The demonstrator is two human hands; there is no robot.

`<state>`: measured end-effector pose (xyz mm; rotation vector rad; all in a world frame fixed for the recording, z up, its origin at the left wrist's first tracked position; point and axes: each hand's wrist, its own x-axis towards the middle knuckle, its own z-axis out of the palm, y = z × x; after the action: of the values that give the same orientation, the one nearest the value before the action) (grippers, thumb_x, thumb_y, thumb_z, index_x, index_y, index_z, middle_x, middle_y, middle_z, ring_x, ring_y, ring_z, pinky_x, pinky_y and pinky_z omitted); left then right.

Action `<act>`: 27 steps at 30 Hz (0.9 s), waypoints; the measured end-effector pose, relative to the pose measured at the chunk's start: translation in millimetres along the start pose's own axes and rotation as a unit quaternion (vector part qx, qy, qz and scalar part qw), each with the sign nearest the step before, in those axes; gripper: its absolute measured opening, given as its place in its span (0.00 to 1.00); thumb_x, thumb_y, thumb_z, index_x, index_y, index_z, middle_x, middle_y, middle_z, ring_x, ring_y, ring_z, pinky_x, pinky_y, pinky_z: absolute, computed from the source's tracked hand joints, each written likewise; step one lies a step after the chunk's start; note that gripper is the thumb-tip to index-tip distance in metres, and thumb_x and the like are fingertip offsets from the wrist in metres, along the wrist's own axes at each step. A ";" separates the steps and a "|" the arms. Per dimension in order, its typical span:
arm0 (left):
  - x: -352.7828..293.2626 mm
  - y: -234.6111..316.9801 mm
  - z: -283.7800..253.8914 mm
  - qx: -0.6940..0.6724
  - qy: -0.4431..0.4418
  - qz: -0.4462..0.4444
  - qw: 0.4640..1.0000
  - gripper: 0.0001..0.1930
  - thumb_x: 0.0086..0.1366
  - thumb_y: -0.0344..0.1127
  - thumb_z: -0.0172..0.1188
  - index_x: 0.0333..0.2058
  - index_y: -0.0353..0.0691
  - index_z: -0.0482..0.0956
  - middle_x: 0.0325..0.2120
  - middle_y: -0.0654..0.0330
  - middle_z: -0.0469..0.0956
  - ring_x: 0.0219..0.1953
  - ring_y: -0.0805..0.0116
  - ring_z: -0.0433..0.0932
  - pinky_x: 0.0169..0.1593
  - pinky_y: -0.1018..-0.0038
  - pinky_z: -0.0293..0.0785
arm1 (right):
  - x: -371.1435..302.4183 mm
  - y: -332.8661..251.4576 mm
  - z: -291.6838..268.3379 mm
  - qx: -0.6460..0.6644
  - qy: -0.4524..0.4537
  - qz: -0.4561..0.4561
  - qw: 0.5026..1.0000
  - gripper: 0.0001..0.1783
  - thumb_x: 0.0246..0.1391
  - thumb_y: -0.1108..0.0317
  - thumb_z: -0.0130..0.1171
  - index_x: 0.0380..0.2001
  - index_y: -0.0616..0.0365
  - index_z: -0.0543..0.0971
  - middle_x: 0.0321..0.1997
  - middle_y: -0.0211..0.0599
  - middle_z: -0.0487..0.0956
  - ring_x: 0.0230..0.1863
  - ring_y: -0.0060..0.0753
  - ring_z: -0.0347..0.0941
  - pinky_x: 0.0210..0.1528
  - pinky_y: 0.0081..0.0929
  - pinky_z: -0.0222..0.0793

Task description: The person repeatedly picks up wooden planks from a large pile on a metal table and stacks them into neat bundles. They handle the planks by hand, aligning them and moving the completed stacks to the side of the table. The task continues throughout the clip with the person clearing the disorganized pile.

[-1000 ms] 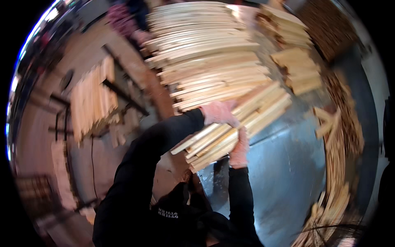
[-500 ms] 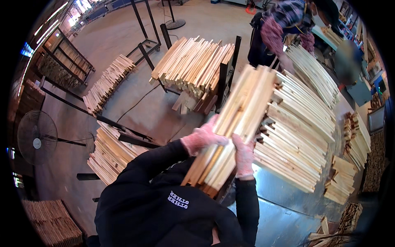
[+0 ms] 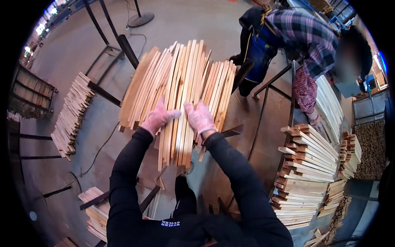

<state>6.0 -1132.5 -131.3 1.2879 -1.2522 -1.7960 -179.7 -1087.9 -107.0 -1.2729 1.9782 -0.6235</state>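
A bundle of pale wooden strips (image 3: pixel 178 99) lies lengthwise on the pile of wooden strips (image 3: pixel 142 88) held by the metal rack. My left hand (image 3: pixel 159 116), in a pink knit glove, grips the bundle's left side with its thumb across the top. On its right side, my right hand (image 3: pixel 199 117), gloved alike, holds it with the thumb on top. Fingers at the outer sides are partly hidden. The bundle's near ends stick out past the pile toward me.
At the right, a co-worker (image 3: pixel 304 41) bends over the metal table, one gloved hand at the strips. Stacked strips (image 3: pixel 306 164) line that table. Rack posts (image 3: pixel 128 51) rise beside the pile. More strips (image 3: pixel 73 115) stand at left. A cable (image 3: pixel 98 152) crosses the floor.
Both my hands have carried the bundle from beside the table leftward onto the rack's pile. My view has turned left with it. The co-worker remains bent over the table.
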 end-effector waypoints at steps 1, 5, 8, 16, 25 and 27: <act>34.4 0.2 -0.8 0.054 -0.009 -0.032 0.998 0.64 0.48 0.40 0.79 0.73 0.33 0.38 0.56 0.39 0.73 0.57 0.53 0.76 0.60 0.62 0.73 | 21.9 -8.3 -7.4 -0.023 -0.010 0.033 0.999 0.37 0.61 0.41 0.54 0.52 0.70 0.73 0.53 0.67 0.74 0.53 0.65 0.75 0.58 0.47 0.71; 116.8 -29.9 32.1 0.389 -0.003 -0.053 0.920 0.64 0.49 0.65 0.71 0.73 0.35 0.44 0.61 0.34 0.69 0.62 0.43 0.72 0.65 0.56 0.66 | 94.1 34.9 9.5 -0.080 -0.010 0.145 0.986 0.40 0.60 0.47 0.57 0.60 0.73 0.61 0.59 0.64 0.71 0.56 0.60 0.74 0.58 0.46 0.72; 146.2 -23.1 35.3 0.540 -0.047 -0.126 0.831 0.62 0.52 0.77 0.60 0.72 0.37 0.49 0.63 0.40 0.68 0.65 0.45 0.69 0.65 0.55 0.65 | 63.1 40.6 23.6 -0.264 0.091 0.023 0.960 0.44 0.57 0.46 0.59 0.66 0.65 0.60 0.66 0.57 0.66 0.69 0.57 0.60 0.66 0.52 0.60; 139.8 -62.5 17.2 0.480 0.024 -0.089 0.872 0.46 0.63 0.67 0.57 0.66 0.34 0.62 0.62 0.44 0.71 0.64 0.50 0.70 0.66 0.59 0.63 | 74.0 82.4 41.8 -0.353 0.020 -0.015 0.935 0.44 0.64 0.38 0.43 0.75 0.53 0.53 0.79 0.48 0.51 0.79 0.51 0.43 0.76 0.56 0.25; 97.0 -95.4 24.8 0.522 0.077 -0.012 0.849 0.44 0.67 0.65 0.51 0.69 0.37 0.55 0.61 0.41 0.70 0.60 0.44 0.73 0.59 0.48 0.69 | 66.9 64.7 40.5 -0.325 0.099 -0.032 0.940 0.37 0.60 0.42 0.50 0.66 0.52 0.66 0.70 0.45 0.65 0.71 0.49 0.57 0.71 0.55 0.43; 101.3 -91.2 27.5 0.555 0.059 -0.057 0.828 0.44 0.67 0.65 0.50 0.70 0.37 0.54 0.61 0.41 0.70 0.59 0.41 0.74 0.58 0.45 0.69 | 33.9 54.3 32.0 -0.356 0.069 -0.077 0.929 0.38 0.59 0.44 0.52 0.66 0.55 0.66 0.70 0.46 0.65 0.72 0.49 0.56 0.70 0.56 0.46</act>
<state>-50.5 -1174.9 -251.1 2.0295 -2.3111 -0.9191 -196.2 -1097.8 -175.9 -1.8619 2.3374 -0.0364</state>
